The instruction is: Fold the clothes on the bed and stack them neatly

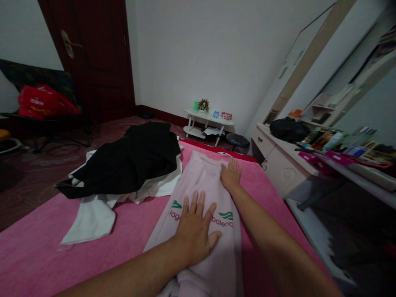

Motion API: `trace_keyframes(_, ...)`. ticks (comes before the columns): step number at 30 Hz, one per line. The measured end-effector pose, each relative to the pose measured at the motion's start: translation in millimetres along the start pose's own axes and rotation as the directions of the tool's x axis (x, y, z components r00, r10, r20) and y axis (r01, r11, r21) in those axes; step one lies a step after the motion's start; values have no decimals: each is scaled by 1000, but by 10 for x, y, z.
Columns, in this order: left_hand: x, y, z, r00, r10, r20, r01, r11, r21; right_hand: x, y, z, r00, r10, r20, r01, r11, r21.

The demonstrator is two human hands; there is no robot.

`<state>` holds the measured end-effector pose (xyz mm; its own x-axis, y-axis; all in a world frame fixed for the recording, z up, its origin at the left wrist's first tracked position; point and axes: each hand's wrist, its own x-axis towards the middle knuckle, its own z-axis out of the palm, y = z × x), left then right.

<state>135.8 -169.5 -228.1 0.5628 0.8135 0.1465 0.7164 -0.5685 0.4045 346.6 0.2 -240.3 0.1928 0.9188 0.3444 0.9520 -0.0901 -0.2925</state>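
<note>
A pale pink garment [202, 181] with green marks and dark red lettering lies lengthwise on the pink bed cover [260, 194]. My left hand [198, 231] rests flat on its middle, over part of the lettering, fingers spread. Farther up, my right hand [231, 174] lies at the garment's far right edge, its fingers apart too. Neither hand grips anything. Left of the garment is a heap of clothes: a black one [133, 156] on top of white ones [89, 220]. The near end of the pink garment looks bunched and runs out of view.
On the right stand a white dresser [278, 165] with a black bag [289, 130] and several bottles. A low white table [210, 117] and a round stool [237, 140] are beyond the bed. At left, a red bag [45, 101] sits on a chair near the dark door [95, 57].
</note>
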Motion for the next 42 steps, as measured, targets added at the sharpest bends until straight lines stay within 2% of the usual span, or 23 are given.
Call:
trace_keyframes(2,-3,0,-1,1000,0,0,0,1000,-4,-78,-141,-50,994,-113,-14,110,987,-117)
trace_keyframes(4,-5,0,2,1000,-2,0,2,1000,-7,-180,-255,-40,975,-222,1,222,973,-67)
trace_keyframes(6,-3,-3,8,1000,-8,0,8,1000,-7,-256,-290,18,958,-271,95,270,962,31)
trace_keyframes(9,-2,-10,17,1000,-18,-11,18,1000,-6,-238,-193,114,957,-163,240,159,987,38)
trace_keyframes(11,-6,-14,21,1000,-20,-21,20,1000,-8,-162,-98,143,966,-51,254,63,997,-41)
trace_keyframes(14,-15,-18,17,1000,-14,-19,14,1000,-7,-88,-34,123,969,17,247,8,995,-102)
trace_keyframes(18,-17,-38,-1,1000,-2,-5,2,1000,12,-211,-74,43,964,21,265,6,995,-101)
trace_keyframes(23,-47,-111,-70,992,104,76,-106,994,21,-602,-21,-93,942,-95,323,110,994,-28)
trace_keyframes(26,-156,-121,-193,949,243,200,-235,970,-65,-878,82,-195,930,-153,334,158,987,14)
trace_keyframes(29,-368,-80,-340,855,403,328,-339,911,-235,-1149,182,-293,913,-208,352,201,978,56)
trace_keyframes(31,-555,-39,-419,797,482,364,-371,866,-334,-1317,223,-345,902,-239,359,225,971,80)
trace_keyframes(37,-1102,149,-699,774,546,321,-360,796,-486,-1777,130,-473,922,-276,271,253,960,118)
trace_keyframes(40,-1223,211,-921,739,582,341,-355,765,-537,-2007,28,-595,913,-321,250,286,943,169)
trace_keyframes(42,-1215,121,-1019,707,618,343,-367,736,-569,-2147,10,-708,896,-355,268,307,930,203)
